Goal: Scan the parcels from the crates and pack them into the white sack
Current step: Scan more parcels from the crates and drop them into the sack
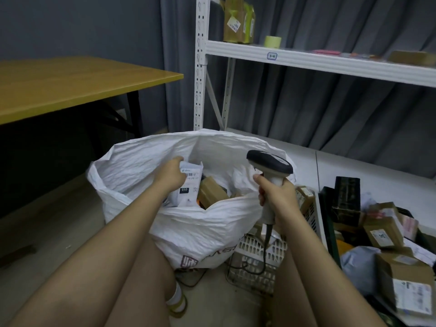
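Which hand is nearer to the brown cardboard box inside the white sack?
Left. The left hand holds a white parcel inside the white sack, just left of the brown cardboard box. The right hand grips the scanner outside the rim.

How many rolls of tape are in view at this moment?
2: a pale yellow-green roll on the upper shelf beside the taped box, and a roll on the floor near the sack. Others may be hidden.
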The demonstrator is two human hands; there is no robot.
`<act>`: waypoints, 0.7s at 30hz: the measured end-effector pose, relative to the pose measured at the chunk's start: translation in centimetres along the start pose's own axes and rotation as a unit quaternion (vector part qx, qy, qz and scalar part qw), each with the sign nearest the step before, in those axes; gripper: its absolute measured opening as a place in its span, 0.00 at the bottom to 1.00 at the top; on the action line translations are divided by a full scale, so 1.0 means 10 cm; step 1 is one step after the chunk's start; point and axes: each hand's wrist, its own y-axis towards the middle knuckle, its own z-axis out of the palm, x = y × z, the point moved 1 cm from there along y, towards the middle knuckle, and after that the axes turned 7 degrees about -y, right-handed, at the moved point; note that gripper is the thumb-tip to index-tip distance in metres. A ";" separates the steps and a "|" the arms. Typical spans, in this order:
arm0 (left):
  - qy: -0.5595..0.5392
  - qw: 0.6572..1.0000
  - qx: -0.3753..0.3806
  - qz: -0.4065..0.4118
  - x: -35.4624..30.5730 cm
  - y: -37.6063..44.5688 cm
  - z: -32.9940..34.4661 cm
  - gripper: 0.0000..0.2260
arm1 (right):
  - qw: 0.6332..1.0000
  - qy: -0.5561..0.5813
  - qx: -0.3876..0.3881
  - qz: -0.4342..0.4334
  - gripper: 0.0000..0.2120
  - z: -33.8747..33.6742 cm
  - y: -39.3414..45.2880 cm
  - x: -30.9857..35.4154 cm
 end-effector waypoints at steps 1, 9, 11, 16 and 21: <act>-0.016 1.000 -0.006 0.025 -0.06 -0.03 0.05 0.23 | 1.000 0.002 -0.005 0.006 0.10 -0.06 0.02 -0.05; -0.102 0.971 0.078 0.200 -0.86 -0.32 0.82 0.14 | 0.986 0.058 -0.146 0.054 0.14 -0.72 0.26 -0.48; -0.145 0.959 0.113 0.217 -1.10 -0.38 1.12 0.13 | 0.978 0.066 -0.182 0.072 0.17 -0.94 0.35 -0.61; -0.163 0.937 0.205 0.231 -1.65 -0.48 2.01 0.12 | 0.959 0.069 -0.253 0.107 0.13 -1.53 0.63 -0.98; -0.135 0.943 0.263 0.154 -1.82 -0.25 2.99 0.13 | 0.955 0.050 -0.263 0.129 0.16 -2.07 0.97 -1.39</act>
